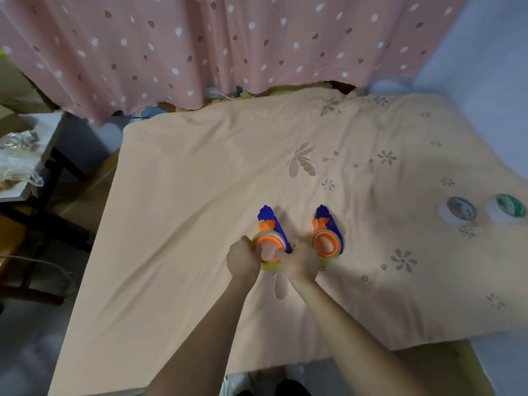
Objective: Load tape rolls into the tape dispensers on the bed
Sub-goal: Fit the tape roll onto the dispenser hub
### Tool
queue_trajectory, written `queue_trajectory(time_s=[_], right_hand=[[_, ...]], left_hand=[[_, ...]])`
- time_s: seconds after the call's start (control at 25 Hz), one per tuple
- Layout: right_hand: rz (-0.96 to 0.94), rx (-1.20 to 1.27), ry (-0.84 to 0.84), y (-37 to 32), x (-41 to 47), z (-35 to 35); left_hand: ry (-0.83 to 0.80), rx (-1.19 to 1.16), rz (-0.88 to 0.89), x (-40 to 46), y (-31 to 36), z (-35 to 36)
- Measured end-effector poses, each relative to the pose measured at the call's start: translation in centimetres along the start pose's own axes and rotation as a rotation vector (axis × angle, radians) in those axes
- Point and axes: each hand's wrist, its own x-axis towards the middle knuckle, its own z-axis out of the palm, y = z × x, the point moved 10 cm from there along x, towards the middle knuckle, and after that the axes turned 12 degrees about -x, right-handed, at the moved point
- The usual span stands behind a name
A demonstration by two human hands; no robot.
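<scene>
**Both hands on the left tape dispenser at the middle of the bed**

The left hand (243, 260) is curled over the near-left rim of a yellowish roll of tape (268, 265) that sits around the orange hub of a blue and orange plastic tape dispenser (271, 232). The right hand (300, 262) is closed against the near-right side of the same roll, its fingers bent around the edge where the roll meets the blue body. Motion blur hides the exact finger placement of both hands. The two forearms reach in from the near edge and meet at this dispenser.

Just to the right, close but apart, lies a second blue and orange tape dispenser (327, 234), which already carries a yellowish roll around its orange hub. Both dispensers point their blue noses toward the far side.

They rest on a peach bedcover with a pale flower print (200, 181), which covers the bed. Well to the right, near the right edge of the cover, lie two loose rolls side by side: a white tape roll with a grey core (457, 214) and, further right, a white tape roll with a green core (507, 208).

At the far side hangs a pink curtain with white and dark spots (200, 44). To the left of the bed stands a grey side table (48, 124) with crumpled clear plastic bags (17, 158) on it.
</scene>
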Motion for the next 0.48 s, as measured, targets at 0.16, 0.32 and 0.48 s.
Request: queue_trajectory(time_s=[0.16, 0.32, 0.48], right_hand=[[-0.041, -0.015, 0.012, 0.5, 2.3, 1.9], [-0.025, -0.008, -0.036, 1.4, 4.0, 4.2], [-0.014, 0.068, -0.110, 1.9, 4.7, 6.4]], left_hand=[[-0.005, 0.090, 0.029, 1.9, -0.5, 2.4], [-0.003, 0.104, 0.069, 3.4, -0.5, 4.1], [0.007, 0.125, 0.042, 4.8, -1.4, 4.5]])
